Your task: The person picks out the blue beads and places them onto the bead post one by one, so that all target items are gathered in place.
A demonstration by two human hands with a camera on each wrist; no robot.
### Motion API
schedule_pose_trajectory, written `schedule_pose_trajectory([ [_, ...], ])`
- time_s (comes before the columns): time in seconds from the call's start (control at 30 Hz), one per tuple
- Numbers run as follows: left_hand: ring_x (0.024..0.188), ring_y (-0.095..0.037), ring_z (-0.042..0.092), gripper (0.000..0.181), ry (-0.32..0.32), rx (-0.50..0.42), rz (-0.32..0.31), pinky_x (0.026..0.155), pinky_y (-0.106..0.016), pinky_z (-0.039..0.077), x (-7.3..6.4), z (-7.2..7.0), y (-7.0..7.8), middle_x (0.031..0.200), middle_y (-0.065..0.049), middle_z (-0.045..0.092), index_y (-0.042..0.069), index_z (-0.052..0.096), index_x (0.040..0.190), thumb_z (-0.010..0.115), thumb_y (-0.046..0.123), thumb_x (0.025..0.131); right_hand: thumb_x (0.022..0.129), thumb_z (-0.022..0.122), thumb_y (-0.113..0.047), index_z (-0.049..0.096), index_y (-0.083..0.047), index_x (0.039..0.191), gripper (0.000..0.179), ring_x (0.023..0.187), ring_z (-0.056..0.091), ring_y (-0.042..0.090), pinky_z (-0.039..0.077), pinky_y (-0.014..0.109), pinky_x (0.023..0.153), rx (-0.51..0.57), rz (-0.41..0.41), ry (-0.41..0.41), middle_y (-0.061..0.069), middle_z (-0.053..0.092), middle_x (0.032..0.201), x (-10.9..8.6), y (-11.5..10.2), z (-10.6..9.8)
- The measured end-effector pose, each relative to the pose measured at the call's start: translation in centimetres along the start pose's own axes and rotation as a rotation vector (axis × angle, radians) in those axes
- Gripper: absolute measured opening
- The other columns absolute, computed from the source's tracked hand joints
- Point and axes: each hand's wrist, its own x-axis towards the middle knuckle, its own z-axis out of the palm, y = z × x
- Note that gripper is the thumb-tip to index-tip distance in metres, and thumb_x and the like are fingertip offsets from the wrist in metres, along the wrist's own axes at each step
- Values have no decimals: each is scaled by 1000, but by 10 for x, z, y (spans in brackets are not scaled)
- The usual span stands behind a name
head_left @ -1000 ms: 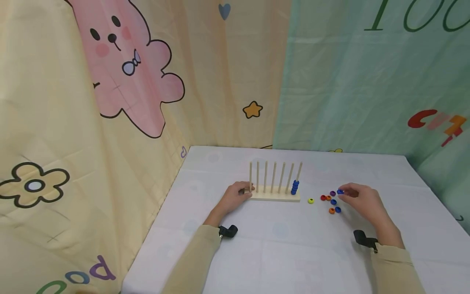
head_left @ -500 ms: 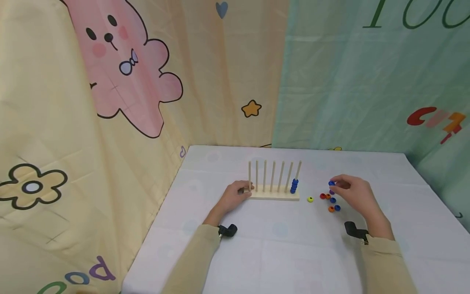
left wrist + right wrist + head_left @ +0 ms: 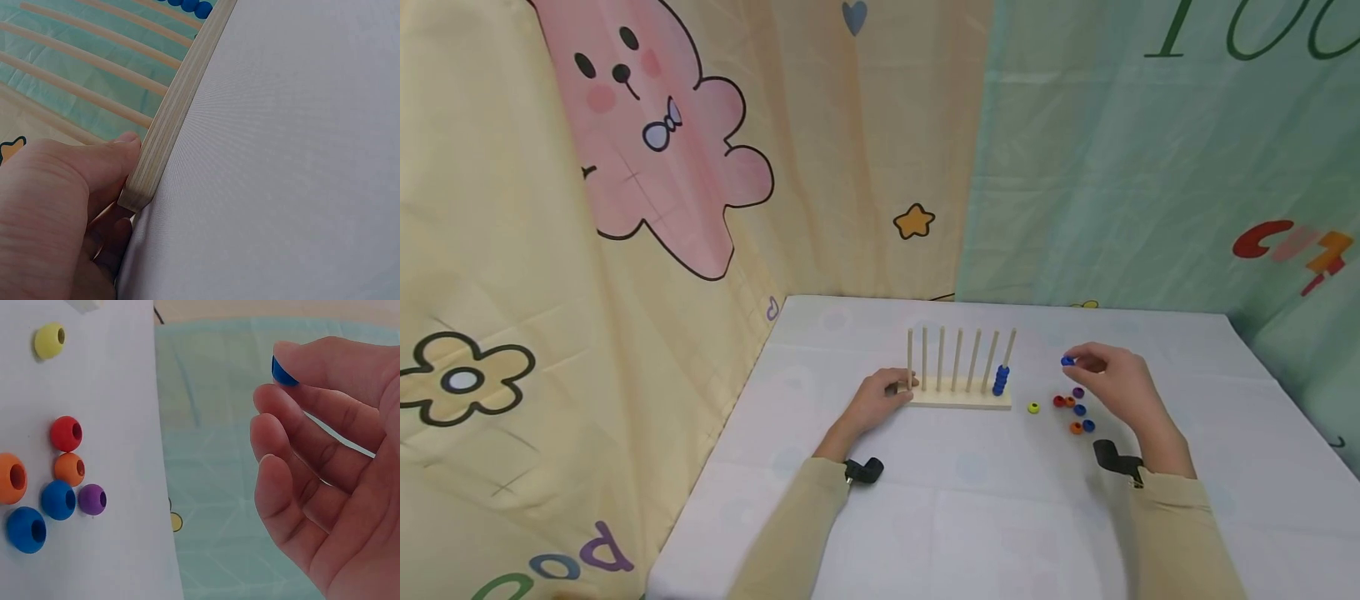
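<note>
A wooden peg stand (image 3: 958, 397) with several upright pegs sits on the white table. My left hand (image 3: 874, 402) holds the left end of its base; in the left wrist view the thumb (image 3: 122, 153) lies on the base (image 3: 165, 125) and the other fingers are partly hidden behind it. Several blue beads (image 3: 1001, 381) are stacked on the rightmost peg. My right hand (image 3: 1123, 390), raised right of the stand, pinches a blue bead (image 3: 283, 374) between thumb and forefinger, which partly cover it. The remaining fingers are loosely bent.
Loose beads lie right of the stand: a yellow one (image 3: 1033, 408), a red one (image 3: 1058, 402), a purple one (image 3: 1078, 392), plus orange and blue ones. Behind the table (image 3: 940, 500) hang a cream curtain (image 3: 820, 167) and a green curtain (image 3: 1112, 183).
My right hand has lifted the blue bead off the area of the loose beads and moved it up and left. My left hand stays on the base.
</note>
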Motion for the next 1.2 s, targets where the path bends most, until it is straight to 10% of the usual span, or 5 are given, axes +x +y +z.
schedule_pose_trajectory([
  [1.2, 128, -17, 53, 24, 5, -4, -25, 103, -38, 44, 1, 2, -4, 129, 5, 65, 21, 73, 121, 70, 21, 97, 94, 73, -30, 70, -14, 116, 27, 91, 61, 24, 54, 38, 70, 74, -153, 87, 3, 68, 95, 17, -73, -10],
])
